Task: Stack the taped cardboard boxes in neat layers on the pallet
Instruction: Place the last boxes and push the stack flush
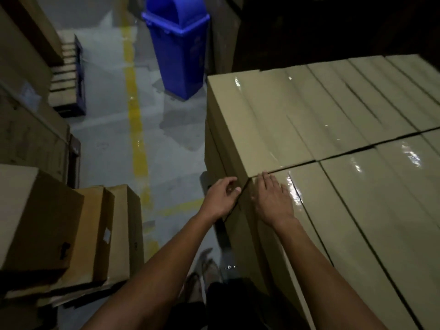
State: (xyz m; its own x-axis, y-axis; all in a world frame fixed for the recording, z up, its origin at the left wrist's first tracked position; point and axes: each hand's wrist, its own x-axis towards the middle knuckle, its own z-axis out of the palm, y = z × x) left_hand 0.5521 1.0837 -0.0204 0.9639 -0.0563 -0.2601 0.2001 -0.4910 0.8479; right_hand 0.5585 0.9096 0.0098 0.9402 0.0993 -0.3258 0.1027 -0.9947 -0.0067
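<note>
A tall stack of taped cardboard boxes [333,139] fills the right half of the view, its top layer made of several long boxes in two rows. My right hand [271,198] lies flat, palm down, on the top of the nearest left box [316,234] by its far corner. My left hand [222,195] is at the stack's left side, fingers curled at the corner edge where two boxes meet. Whether it grips the edge is unclear. The pallet under the stack is hidden.
More cardboard boxes [71,234] stand on the floor at the lower left. A blue bin [177,44] stands beyond the stack's far left corner. A yellow floor line [135,120] runs down the grey aisle. A blue pallet with boxes [69,84] sits at the far left.
</note>
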